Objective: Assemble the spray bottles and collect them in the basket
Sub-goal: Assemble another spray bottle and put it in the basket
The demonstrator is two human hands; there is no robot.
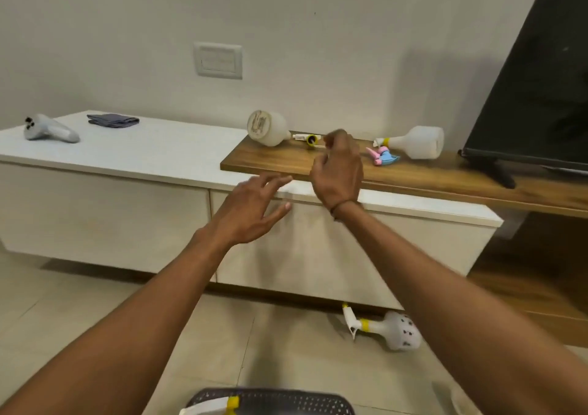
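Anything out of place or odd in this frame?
Yes: an assembled spray bottle lies on its side on the floor beside the cabinet, away from the basket and the parts on the wooden shelf.

A white low cabinet (127, 157) stands against a pale wall (127, 17) on tiled floor (63, 303).

Wooden shelf (413, 173): two bottles (270, 128) (420, 142), sprayer heads (383, 157), TV (534, 80).

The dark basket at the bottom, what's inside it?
Inside the dark perforated plastic basket lies a white spray head with a yellow collar. The picture's bottom edge cuts off the rest, so any bottle attached or other contents cannot be seen.
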